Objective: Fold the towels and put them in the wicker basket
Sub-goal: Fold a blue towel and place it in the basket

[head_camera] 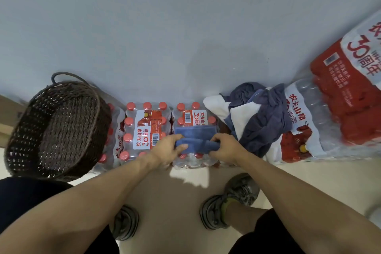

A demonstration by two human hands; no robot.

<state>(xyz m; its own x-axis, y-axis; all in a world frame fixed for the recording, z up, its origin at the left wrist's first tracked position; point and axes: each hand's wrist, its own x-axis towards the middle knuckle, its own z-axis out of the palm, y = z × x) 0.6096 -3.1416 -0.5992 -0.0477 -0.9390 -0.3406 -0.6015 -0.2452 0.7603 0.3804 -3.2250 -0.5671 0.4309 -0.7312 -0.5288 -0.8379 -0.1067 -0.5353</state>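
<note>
Blue terry cloth, a small folded towel point(195, 139), sits in a two-handed grip: the left hand point(168, 148) pinches its left end with thumb on top, and the right hand point(225, 147) curls round its right end. The towel lies on a shrink-wrapped pack of red-capped water bottles point(193, 117). Right of it is a heap of unfolded towels point(255, 117); at far left stands the dark wicker basket point(55, 128).

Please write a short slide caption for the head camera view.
Both hands fold a blue towel on water-bottle packs.
</note>
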